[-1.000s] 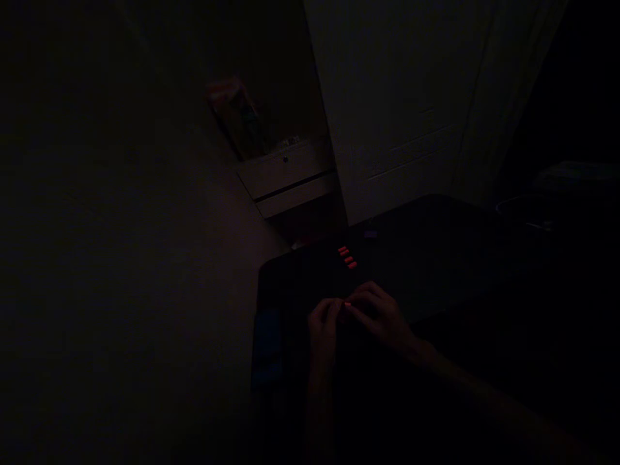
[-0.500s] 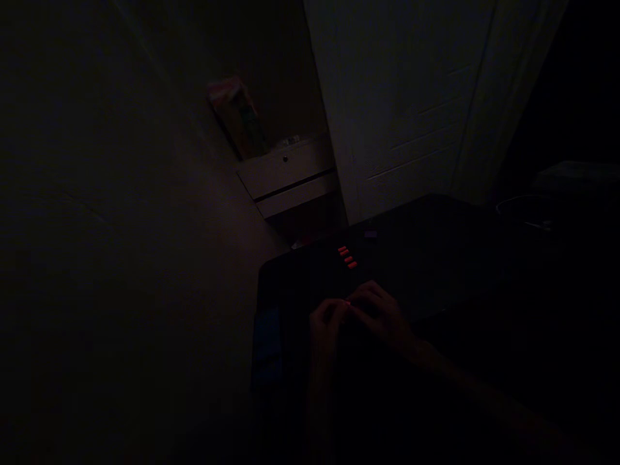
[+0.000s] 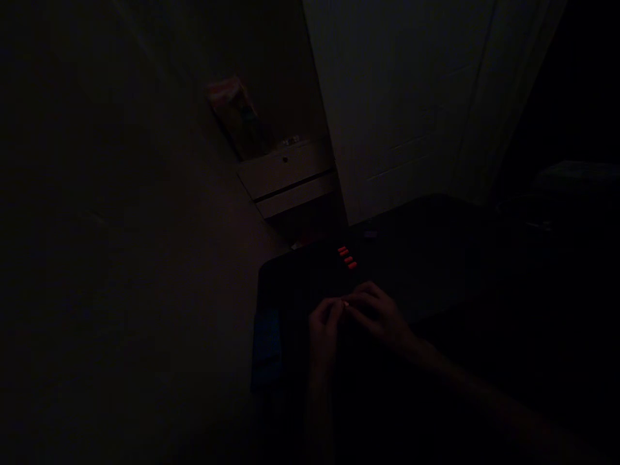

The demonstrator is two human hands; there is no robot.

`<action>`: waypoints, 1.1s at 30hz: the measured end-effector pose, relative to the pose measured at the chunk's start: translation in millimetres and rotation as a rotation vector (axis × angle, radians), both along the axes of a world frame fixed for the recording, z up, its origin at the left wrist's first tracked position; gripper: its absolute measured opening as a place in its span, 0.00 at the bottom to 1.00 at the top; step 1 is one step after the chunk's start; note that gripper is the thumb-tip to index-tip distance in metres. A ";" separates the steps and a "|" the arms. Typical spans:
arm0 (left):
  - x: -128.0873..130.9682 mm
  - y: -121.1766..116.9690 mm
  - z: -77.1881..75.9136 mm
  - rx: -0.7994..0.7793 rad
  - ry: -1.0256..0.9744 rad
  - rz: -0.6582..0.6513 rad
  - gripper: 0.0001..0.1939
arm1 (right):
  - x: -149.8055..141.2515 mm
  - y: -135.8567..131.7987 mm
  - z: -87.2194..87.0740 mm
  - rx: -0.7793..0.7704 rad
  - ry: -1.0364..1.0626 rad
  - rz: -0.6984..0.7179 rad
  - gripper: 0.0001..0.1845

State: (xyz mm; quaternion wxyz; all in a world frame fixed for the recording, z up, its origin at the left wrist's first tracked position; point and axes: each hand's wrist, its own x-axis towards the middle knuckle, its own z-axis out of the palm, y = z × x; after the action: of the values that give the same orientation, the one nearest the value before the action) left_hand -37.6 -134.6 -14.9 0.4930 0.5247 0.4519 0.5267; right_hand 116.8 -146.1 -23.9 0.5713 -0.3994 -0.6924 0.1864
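In the dim head view my left hand point(image 3: 323, 326) and my right hand point(image 3: 382, 315) meet over the dark table point(image 3: 295, 278). The fingertips of both are pinched around a small reddish piece point(image 3: 345, 304), mostly covered by the fingers; it is too small and dark to name. Just beyond the hands, several small orange-red cylinders point(image 3: 349, 259) lie in a short slanting row on the tabletop.
A dark blue flat object point(image 3: 267, 349) lies at the table's left edge. Near the far edge is a small dark block point(image 3: 371, 234). Behind the table stand a drawer unit point(image 3: 290, 171) with a colourful packet point(image 3: 239, 119) on it and a pale door point(image 3: 402, 97).
The door and table look darker. Both hands stay close together with a slight shift of the fingers, and the piece between them shows paler. The row of cylinders has not moved.
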 end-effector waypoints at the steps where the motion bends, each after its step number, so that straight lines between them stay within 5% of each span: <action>1: 0.2 0.2 0.2 0.002 0.006 0.005 0.11 | -0.1 0.6 -0.7 -0.006 0.010 -0.012 0.08; 33: 1.3 -2.1 4.0 0.048 0.017 0.037 0.10 | 1.6 5.2 2.7 -0.120 0.117 -0.025 0.07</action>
State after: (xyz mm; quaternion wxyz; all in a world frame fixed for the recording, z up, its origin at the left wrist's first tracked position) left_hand -36.3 -136.7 -10.9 0.4665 0.5327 0.4528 0.5419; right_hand 118.4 -140.8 -21.1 0.5881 -0.4300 -0.6405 0.2431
